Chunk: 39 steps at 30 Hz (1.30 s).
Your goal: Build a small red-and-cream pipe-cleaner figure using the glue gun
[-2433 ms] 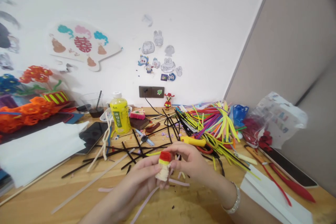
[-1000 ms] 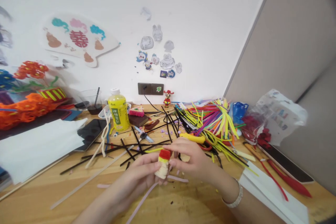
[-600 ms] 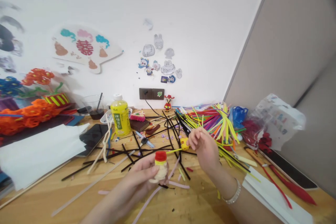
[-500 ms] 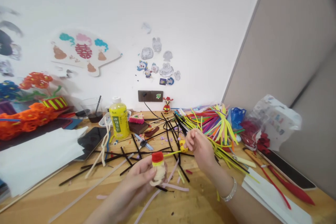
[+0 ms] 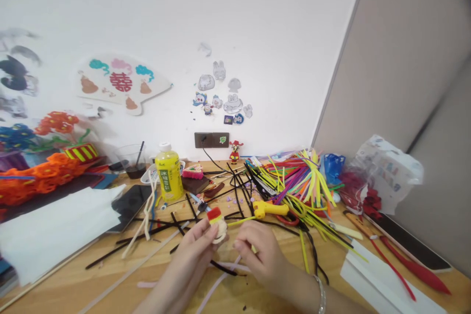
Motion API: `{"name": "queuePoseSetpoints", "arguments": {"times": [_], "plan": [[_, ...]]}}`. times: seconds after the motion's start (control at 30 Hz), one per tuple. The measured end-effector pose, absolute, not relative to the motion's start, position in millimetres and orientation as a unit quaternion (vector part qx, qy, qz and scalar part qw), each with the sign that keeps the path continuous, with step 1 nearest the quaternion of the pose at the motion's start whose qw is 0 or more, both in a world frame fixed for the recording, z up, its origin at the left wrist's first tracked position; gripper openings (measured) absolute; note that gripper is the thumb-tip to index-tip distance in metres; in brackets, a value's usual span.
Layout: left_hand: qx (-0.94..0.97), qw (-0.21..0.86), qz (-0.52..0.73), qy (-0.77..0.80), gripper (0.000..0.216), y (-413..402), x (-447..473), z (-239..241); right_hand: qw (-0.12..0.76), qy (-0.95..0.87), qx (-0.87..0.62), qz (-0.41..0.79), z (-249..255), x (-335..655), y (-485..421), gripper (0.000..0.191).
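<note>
In my left hand (image 5: 198, 243) is a small fuzzy figure (image 5: 220, 229) with a red top, a yellow band and a cream body with a curved loop at its lower edge. Thumb and fingers pinch it from the left side. Just to its right, my right hand (image 5: 259, 250) is curled with thumb and fingers drawn together; whatever lies between them is too small or hidden to name. Behind the right hand lies a yellow glue gun (image 5: 270, 208) on the table. A yellow strip (image 5: 241, 221) runs between the figure and the gun's front end.
Black pipe cleaners (image 5: 187, 213) lie scattered across the wooden table (image 5: 147, 260). A multicoloured pipe cleaner bundle (image 5: 294, 176) sits at the back right. A yellow bottle (image 5: 169, 171) stands at the left behind my hands. White paper (image 5: 62, 225) and a red-hatted figurine (image 5: 235, 152) are also there.
My right hand has come down and left from beside the glue gun to near the figure, its fingers now curled. The left hand has turned and tilted the figure slightly. The view has shifted slightly.
</note>
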<state>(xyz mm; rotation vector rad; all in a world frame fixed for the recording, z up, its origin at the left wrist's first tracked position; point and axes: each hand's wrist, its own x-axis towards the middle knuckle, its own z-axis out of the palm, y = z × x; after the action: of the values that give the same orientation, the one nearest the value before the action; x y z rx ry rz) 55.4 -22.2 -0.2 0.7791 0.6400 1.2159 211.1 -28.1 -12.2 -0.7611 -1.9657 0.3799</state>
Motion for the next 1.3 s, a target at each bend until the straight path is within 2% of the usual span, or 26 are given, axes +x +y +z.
{"name": "queuePoseSetpoints", "arguments": {"times": [0.1, 0.27, 0.43, 0.67, 0.93, 1.0, 1.1, 1.17, 1.23, 1.3], "plan": [[0.345, 0.701, 0.549, 0.297, 0.018, -21, 55, -3, 0.518, -0.747, -0.370, 0.192, -12, 214, -22, 0.033], [0.331, 0.700, 0.547, 0.318, 0.020, -17, 54, -8, 0.578, -0.620, -0.354, 0.396, -20, 220, 1, 0.024], [0.332, 0.696, 0.550, 0.320, 0.020, -16, 53, -6, 0.564, -0.581, -0.362, 0.463, -34, 222, 17, 0.023], [0.336, 0.691, 0.555, 0.320, 0.014, -15, 53, -7, 0.548, -0.572, -0.395, 0.465, -35, 217, 12, 0.028], [0.328, 0.692, 0.555, 0.323, 0.014, -15, 52, -8, 0.530, -0.626, -0.407, 0.401, -31, 221, 8, 0.041], [0.330, 0.693, 0.554, 0.322, 0.014, -14, 52, -9, 0.537, -0.636, -0.407, 0.376, -31, 220, 7, 0.036], [0.334, 0.691, 0.557, 0.318, 0.014, -13, 53, -12, 0.528, -0.668, -0.395, 0.346, -31, 215, 3, 0.016], [0.330, 0.689, 0.562, 0.316, 0.014, -12, 53, -13, 0.511, -0.706, -0.385, 0.304, -31, 211, -1, 0.014], [0.323, 0.688, 0.567, 0.317, 0.015, -14, 54, -13, 0.500, -0.742, -0.370, 0.250, -30, 208, -6, 0.022], [0.317, 0.690, 0.568, 0.317, 0.014, -16, 55, -12, 0.500, -0.764, -0.350, 0.208, -29, 206, -10, 0.017]]}}
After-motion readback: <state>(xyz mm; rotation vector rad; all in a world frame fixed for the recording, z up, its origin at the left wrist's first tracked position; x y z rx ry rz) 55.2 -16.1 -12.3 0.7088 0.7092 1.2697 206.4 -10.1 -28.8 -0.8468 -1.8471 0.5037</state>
